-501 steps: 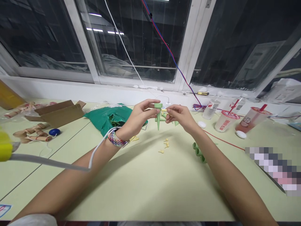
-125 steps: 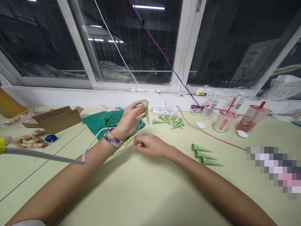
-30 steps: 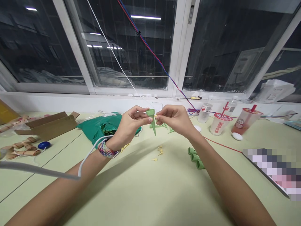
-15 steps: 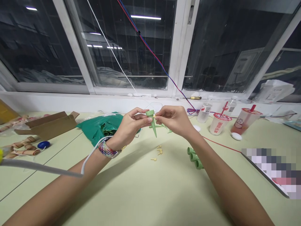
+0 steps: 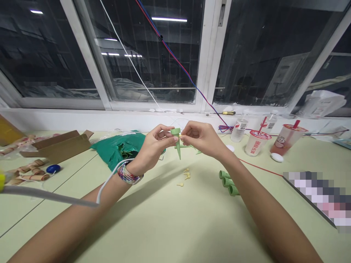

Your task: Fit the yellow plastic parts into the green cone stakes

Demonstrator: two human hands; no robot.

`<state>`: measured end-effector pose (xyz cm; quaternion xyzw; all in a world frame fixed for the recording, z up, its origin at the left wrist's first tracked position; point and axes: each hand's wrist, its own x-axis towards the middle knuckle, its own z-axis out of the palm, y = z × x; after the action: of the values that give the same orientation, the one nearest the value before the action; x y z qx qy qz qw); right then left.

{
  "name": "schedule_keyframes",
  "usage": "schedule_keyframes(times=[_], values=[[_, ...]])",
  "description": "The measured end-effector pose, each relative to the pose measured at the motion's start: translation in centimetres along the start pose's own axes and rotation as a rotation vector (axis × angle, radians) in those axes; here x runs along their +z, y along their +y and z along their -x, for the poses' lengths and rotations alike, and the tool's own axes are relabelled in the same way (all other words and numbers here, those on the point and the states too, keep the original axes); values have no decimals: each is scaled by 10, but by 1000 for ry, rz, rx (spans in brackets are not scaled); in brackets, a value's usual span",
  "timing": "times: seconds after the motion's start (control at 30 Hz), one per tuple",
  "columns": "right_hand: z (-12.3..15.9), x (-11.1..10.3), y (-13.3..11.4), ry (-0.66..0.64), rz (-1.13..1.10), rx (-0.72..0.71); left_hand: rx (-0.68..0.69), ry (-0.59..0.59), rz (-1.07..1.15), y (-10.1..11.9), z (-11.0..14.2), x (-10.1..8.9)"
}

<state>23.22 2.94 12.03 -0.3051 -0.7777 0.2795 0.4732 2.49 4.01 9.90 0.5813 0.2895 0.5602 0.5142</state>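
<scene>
Green plastic spike (image 5: 177, 143) hangs point-down, its wide top pinched by the thumb and fingers of the left hand (image 5: 154, 149), while the nearly closed right hand (image 5: 199, 138) holds a tiny yellow piece (image 5: 180, 135) at the spike's rim. Since the earlier frame, the right hand has risen from the bench (image 5: 175, 226) and the loose yellow pieces (image 5: 185, 176) to meet the left. Three green spikes (image 5: 228, 184) lie partly hidden beyond the right forearm (image 5: 255, 193).
</scene>
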Motion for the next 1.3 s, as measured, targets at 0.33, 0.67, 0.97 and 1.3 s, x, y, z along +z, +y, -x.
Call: schedule_keyframes(times=[0.33,0.67,0.97,1.3], values=[[1,2,35,-456,658,466,-15,104,114,-5,-6,-1],[10,31,71,-690,778,551,-39,61,113,-3,-2,2],[12,40,72,-709,847,495,-50,5,108,-4,-1,1],[-2,-15,28,-84,442,71,-39,40,66,-4,-1,2]])
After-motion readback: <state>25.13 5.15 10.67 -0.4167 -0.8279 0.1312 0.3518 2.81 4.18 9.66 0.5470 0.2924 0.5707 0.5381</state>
